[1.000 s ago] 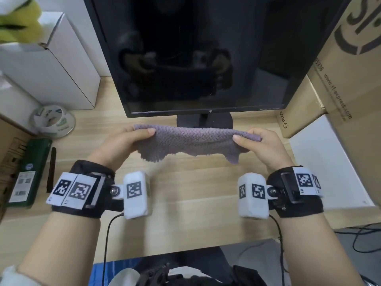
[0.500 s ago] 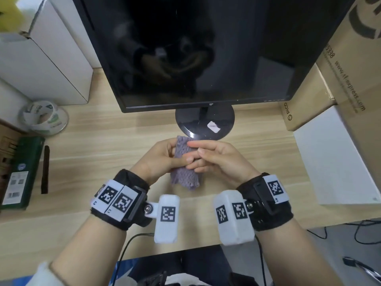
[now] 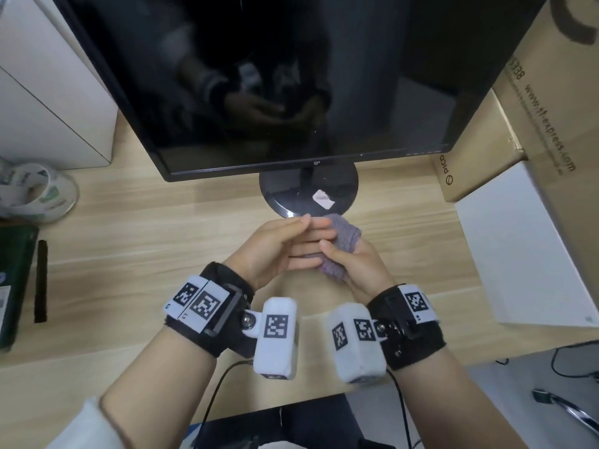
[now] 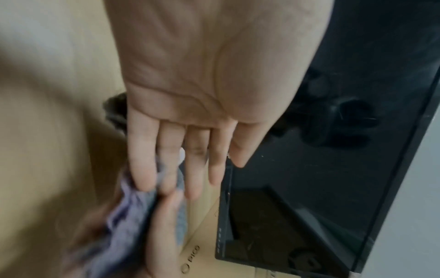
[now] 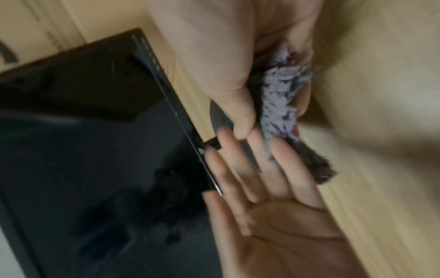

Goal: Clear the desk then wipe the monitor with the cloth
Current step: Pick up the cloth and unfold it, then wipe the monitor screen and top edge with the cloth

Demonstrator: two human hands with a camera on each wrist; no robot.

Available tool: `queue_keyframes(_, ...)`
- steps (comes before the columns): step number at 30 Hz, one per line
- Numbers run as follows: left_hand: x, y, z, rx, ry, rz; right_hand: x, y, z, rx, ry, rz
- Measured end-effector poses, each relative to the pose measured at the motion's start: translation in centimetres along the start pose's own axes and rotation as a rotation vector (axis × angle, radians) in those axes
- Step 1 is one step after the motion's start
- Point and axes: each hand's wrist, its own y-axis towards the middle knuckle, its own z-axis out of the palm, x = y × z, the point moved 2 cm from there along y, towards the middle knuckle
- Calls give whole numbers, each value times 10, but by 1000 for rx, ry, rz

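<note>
The purple cloth (image 3: 345, 234) is folded into a small wad just in front of the monitor's round stand base (image 3: 308, 192). My right hand (image 3: 343, 257) grips the cloth, thumb across the top and fingers underneath. My left hand (image 3: 311, 234) lies flat with straight fingers, its fingertips touching the cloth and my right fingers. The left wrist view shows those straight fingers (image 4: 145, 169) against the cloth (image 4: 126, 212). In the right wrist view my thumb (image 5: 238, 112) pinches the cloth (image 5: 278, 105). The dark monitor (image 3: 275, 76) stands upright behind both hands.
On the wooden desk (image 3: 162, 254), a tape roll (image 3: 35, 192), a green box (image 3: 13, 280) and a black pen (image 3: 40, 280) lie at the left. A white box (image 3: 48, 108) stands behind them. Cardboard boxes (image 3: 534, 124) and a white box (image 3: 525, 247) line the right.
The cloth was stretched wide between both hands, then brought together into a wad. It now sits in my right hand, and my left fingers have straightened against it.
</note>
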Motion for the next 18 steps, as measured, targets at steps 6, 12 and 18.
queue_keyframes(6,9,20,-45,-488,207,90,24,19,-47,-459,-229,-46)
queue_keyframes(12,7,61,-81,-687,767,180,29,57,-37,-248,-726,-225)
queue_keyframes(18,5,87,-85,-751,1191,120,9,84,-21,-84,-1326,-274)
